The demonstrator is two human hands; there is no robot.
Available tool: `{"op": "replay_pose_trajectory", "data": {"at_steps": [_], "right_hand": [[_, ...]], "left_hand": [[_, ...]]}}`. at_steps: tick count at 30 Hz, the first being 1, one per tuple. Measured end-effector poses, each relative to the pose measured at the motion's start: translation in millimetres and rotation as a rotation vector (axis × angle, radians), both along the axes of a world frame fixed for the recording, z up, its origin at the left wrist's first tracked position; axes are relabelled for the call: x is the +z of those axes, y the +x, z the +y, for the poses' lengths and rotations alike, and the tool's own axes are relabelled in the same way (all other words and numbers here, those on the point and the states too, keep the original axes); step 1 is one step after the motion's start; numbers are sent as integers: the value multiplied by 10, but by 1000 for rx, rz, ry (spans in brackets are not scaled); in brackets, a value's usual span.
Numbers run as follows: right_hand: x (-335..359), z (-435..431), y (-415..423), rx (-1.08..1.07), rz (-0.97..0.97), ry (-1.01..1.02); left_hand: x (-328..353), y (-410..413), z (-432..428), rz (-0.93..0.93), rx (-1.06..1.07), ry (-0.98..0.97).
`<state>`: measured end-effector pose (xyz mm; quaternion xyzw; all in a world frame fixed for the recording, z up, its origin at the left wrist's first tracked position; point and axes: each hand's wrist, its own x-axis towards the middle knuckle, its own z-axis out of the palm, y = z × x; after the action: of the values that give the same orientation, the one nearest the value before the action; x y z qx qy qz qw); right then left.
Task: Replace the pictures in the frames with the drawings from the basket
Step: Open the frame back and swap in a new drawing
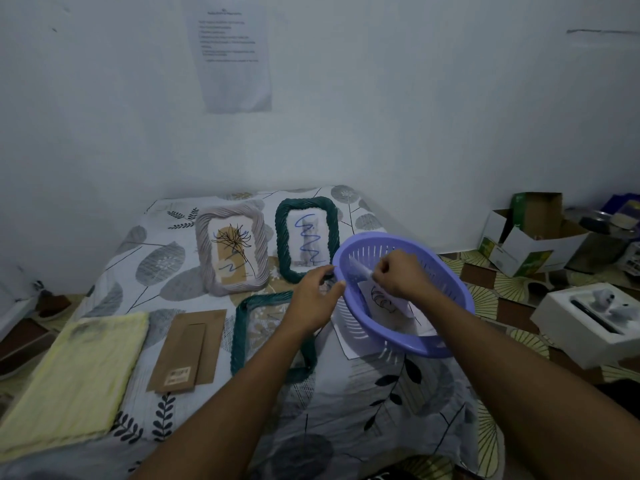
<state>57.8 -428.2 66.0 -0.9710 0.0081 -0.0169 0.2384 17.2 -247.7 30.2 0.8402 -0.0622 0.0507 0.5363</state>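
A purple plastic basket (429, 344) sits tilted on the bed at the right, with paper drawings (384, 299) inside. My left hand (313, 299) grips the basket's near-left rim. My right hand (403, 273) reaches into the basket and pinches the top of a drawing. A pale twisted frame (207, 258) with a flower picture and a dark green frame (282, 244) with a blue scribble lie at the back. A third green frame (242, 327) lies in front, partly hidden by my left forearm. Its brown backing board (188, 348) lies to its left.
A folded yellow cloth (76, 375) lies at the bed's left front. A white sheet (341, 336) pokes out under the basket. Open cardboard boxes (533, 244) and a white box (588, 320) stand on the floor to the right. The wall is close behind.
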Motion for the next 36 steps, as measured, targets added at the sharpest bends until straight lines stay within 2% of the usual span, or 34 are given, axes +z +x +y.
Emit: {"op": "replay_pose_trajectory", "data": {"at_steps": [2, 5, 6, 9, 10, 12, 14, 18, 23, 26, 36], "right_hand": [[172, 110, -38, -2, -29, 258], [389, 368, -154, 41, 4, 810], [421, 460, -192, 60, 20, 904], [379, 734, -280, 54, 27, 944], [324, 814, -309, 37, 33, 943], [152, 954, -365, 31, 64, 973], [-72, 1076, -423, 64, 55, 880], [-500, 1256, -527, 137, -30, 504], [-865, 1247, -602, 247, -130, 97], [-971, 1184, -588, 289, -193, 4], [-1056, 1147, -535, 283, -258, 151]], "left_hand": [[71, -15, 92, 84, 37, -127], [152, -37, 266, 295, 72, -404], [182, -54, 336, 337, 79, -514], [243, -134, 628, 254, 157, -725], [249, -175, 742, 199, 189, -721], [211, -253, 962, 115, 254, -596], [124, -332, 1140, 56, 305, -387], [-151, -453, 1301, -68, 289, 97], [-506, -497, 1354, -94, 244, 584], [-627, -504, 1377, -144, 219, 640], [-757, -513, 1447, -203, 201, 530]]}}
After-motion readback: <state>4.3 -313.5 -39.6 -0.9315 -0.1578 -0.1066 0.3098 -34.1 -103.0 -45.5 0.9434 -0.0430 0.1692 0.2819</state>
